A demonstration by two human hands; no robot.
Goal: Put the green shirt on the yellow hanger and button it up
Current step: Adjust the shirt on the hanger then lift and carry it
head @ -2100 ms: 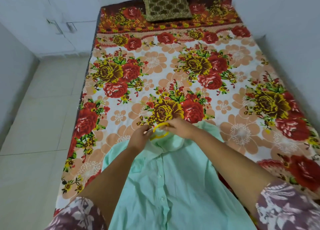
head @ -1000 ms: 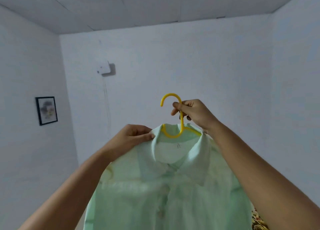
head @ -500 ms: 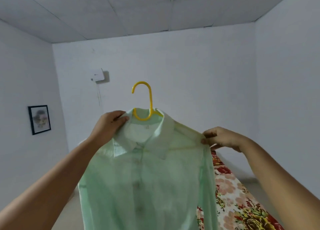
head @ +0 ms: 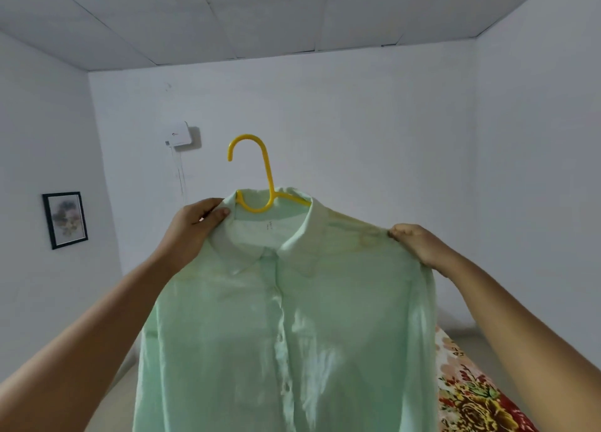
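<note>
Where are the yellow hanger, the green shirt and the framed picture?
yellow hanger (head: 269,178), head view, stem below the hook.
green shirt (head: 227,334), head view, front panel beside the buttons.
framed picture (head: 66,219), head view, middle of the print.

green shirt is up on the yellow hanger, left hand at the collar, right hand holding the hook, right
Not quite. In the head view the right hand pinches the green shirt at its shoulder; the hook of the yellow hanger stands free. The left hand grips the collar.
</note>
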